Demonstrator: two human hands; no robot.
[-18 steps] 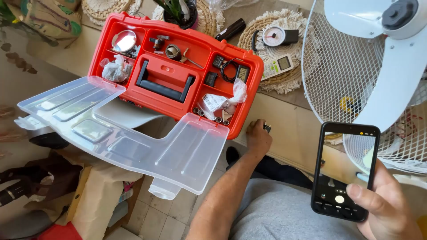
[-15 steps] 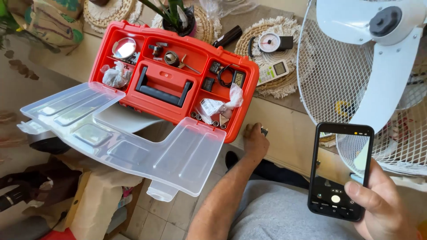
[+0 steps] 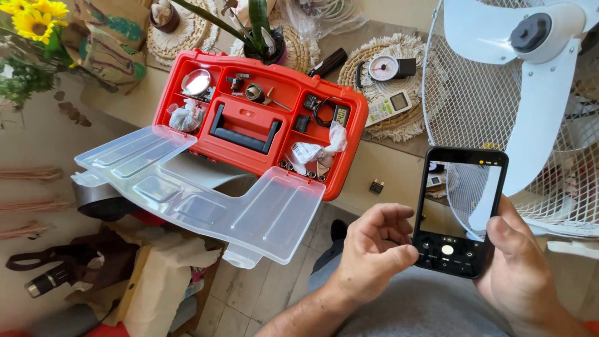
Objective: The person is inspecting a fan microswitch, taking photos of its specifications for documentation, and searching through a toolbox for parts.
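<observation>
Right hand (image 3: pixel 515 268) grips black smartphone (image 3: pixel 460 211) upright; left hand (image 3: pixel 374 249), fingers curled, touches its left edge. Open red toolbox (image 3: pixel 262 118) beyond phone.

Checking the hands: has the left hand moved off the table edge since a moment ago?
Yes. The left hand left the table edge, coming toward the phone.
</observation>
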